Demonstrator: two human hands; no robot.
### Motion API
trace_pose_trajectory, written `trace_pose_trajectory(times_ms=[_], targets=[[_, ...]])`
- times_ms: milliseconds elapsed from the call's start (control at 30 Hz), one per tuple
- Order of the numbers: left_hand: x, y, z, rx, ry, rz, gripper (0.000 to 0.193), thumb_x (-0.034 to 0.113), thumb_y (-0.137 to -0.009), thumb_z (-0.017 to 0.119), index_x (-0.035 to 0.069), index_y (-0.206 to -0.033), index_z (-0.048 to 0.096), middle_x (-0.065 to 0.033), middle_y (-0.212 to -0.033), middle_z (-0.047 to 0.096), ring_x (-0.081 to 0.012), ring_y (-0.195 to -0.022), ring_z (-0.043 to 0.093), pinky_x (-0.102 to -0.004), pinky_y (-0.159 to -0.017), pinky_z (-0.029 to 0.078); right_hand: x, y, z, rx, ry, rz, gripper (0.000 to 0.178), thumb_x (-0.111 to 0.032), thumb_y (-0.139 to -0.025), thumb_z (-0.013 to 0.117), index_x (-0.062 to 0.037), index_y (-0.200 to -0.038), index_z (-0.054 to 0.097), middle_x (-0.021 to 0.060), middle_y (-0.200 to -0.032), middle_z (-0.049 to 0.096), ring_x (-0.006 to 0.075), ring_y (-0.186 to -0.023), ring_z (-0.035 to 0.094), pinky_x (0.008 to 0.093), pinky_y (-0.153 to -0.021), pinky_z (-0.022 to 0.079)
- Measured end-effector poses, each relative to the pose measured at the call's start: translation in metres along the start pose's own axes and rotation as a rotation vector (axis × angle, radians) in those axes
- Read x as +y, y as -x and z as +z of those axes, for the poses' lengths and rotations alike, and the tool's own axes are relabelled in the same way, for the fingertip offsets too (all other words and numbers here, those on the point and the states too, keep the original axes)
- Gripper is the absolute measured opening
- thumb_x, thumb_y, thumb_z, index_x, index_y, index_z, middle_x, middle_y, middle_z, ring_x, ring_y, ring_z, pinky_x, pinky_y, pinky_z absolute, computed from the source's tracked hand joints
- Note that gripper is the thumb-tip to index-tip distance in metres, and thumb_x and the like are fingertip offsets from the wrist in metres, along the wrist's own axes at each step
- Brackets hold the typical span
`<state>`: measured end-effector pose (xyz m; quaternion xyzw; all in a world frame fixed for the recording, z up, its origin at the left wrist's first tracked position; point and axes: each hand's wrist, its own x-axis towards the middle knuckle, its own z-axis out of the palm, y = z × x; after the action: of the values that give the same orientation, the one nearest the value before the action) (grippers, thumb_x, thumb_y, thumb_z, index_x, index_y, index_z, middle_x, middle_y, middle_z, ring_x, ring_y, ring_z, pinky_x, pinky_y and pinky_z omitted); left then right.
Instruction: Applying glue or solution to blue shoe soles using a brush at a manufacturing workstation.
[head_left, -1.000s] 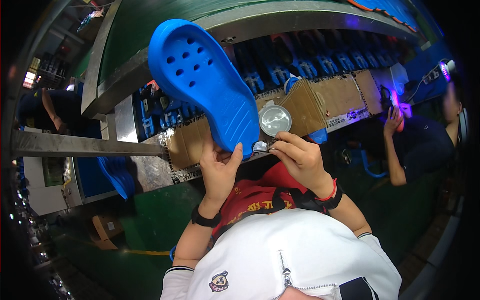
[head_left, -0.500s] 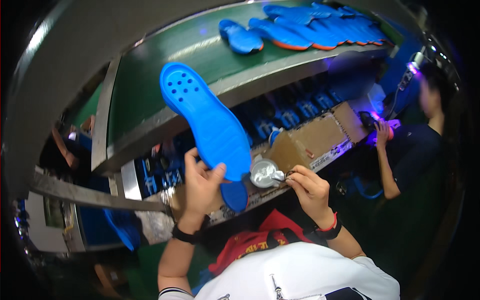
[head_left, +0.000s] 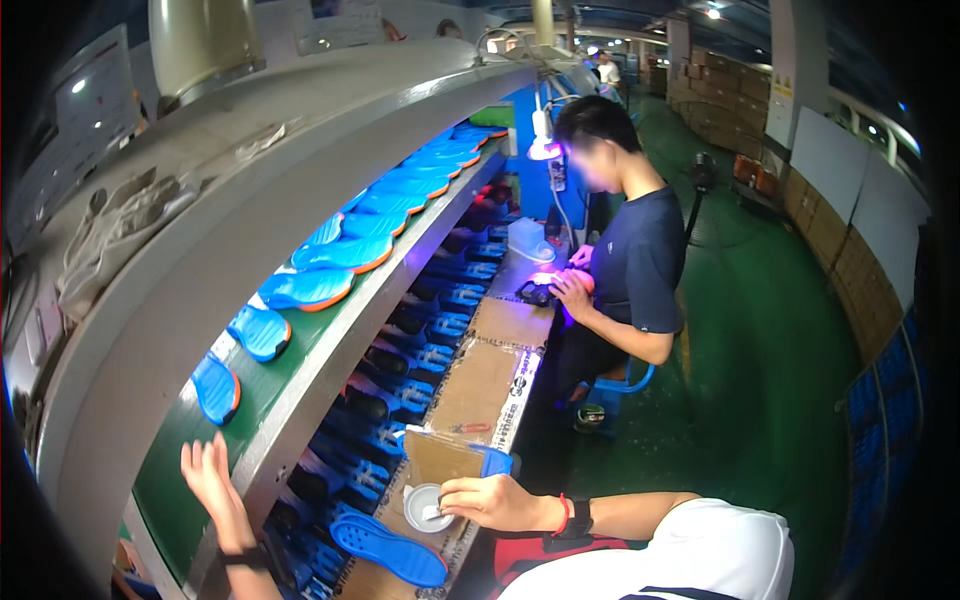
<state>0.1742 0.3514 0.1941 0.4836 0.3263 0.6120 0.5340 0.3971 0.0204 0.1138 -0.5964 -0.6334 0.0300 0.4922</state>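
My left hand (head_left: 212, 482) is raised with its fingers spread and holds nothing, just beside the edge of the green conveyor belt (head_left: 175, 470). The nearest blue sole with an orange rim (head_left: 216, 388) lies on the belt just above it. My right hand (head_left: 492, 502) rests over the cardboard-covered bench (head_left: 480, 385), fingers pinched on the rim of a small round metal tin (head_left: 424, 507). Another blue sole (head_left: 390, 548) lies flat on the bench just below the tin.
A row of blue soles (head_left: 345, 255) runs away along the belt. Dark shoes (head_left: 420, 350) fill the shelf under it. A blue-edged cardboard piece (head_left: 450, 458) stands by the tin. A seated person (head_left: 630, 260) works further along the bench under a violet lamp (head_left: 545, 150). Green floor (head_left: 760, 360) lies to the right.
My left hand held a blue sole upright before; now it is open and free by the belt. My view has swung up along the line. My right hand with the tin came down onto the bench.
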Motion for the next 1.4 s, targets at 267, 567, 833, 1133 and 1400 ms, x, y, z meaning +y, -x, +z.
trace_pose_trajectory(times_ms=[267,567,833,1133,1400], targets=[[-0.028,0.179,-0.170,0.547,-0.683,0.388,0.075,0.039,-0.084,0.064,0.002,-0.137,0.028,-0.0122,-0.132,0.040,-0.0316,-0.120,0.040,-0.0387,-0.102,0.034,-0.004,0.002,0.018,-0.039,-0.004,0.037,0.012,-0.016,-0.084,0.063,-0.0068,-0.090,0.066,0.0050,-0.096,0.064,0.0263,-0.074,0.065,0.0318,-0.062,0.053],[-0.008,0.258,-0.397,0.816,-0.554,0.049,0.083,0.047,-0.083,0.065,0.002,-0.141,0.026,-0.0126,-0.142,0.036,-0.0347,-0.128,0.035,-0.0410,-0.108,0.030,-0.037,-0.002,0.058,-0.222,0.065,-0.025,0.014,-0.021,-0.085,0.062,-0.0089,-0.091,0.065,0.0029,-0.095,0.062,0.0252,-0.076,0.064,0.0351,-0.063,0.053],[-0.003,0.317,-0.482,0.907,-0.360,-0.312,0.073,0.043,-0.085,0.064,0.001,-0.137,0.034,-0.0134,-0.136,0.042,-0.0343,-0.123,0.040,-0.0415,-0.104,0.035,-0.056,0.006,0.078,-0.358,0.111,-0.040,0.015,-0.021,-0.085,0.062,-0.0090,-0.094,0.064,0.0029,-0.101,0.062,0.0242,-0.080,0.065,0.0347,-0.062,0.053],[-0.004,0.382,-0.538,0.984,-0.137,-0.709,0.062,0.038,-0.087,0.063,0.000,-0.132,0.043,-0.0144,-0.129,0.048,-0.0337,-0.117,0.045,-0.0419,-0.101,0.041,-0.059,0.012,0.089,-0.384,0.146,-0.109,0.017,-0.022,-0.085,0.063,-0.0074,-0.094,0.064,0.0034,-0.101,0.063,0.0236,-0.070,0.064,0.0318,-0.056,0.053],[-0.027,0.410,-0.523,0.966,0.200,-0.630,0.062,0.043,-0.086,0.063,0.000,-0.128,0.048,-0.0155,-0.128,0.050,-0.0326,-0.118,0.045,-0.0440,-0.100,0.042,-0.056,0.012,0.102,-0.440,0.029,-0.047,0.014,-0.018,-0.084,0.062,-0.0066,-0.092,0.065,0.0053,-0.096,0.062,0.0269,-0.075,0.064,0.0375,-0.062,0.052]])
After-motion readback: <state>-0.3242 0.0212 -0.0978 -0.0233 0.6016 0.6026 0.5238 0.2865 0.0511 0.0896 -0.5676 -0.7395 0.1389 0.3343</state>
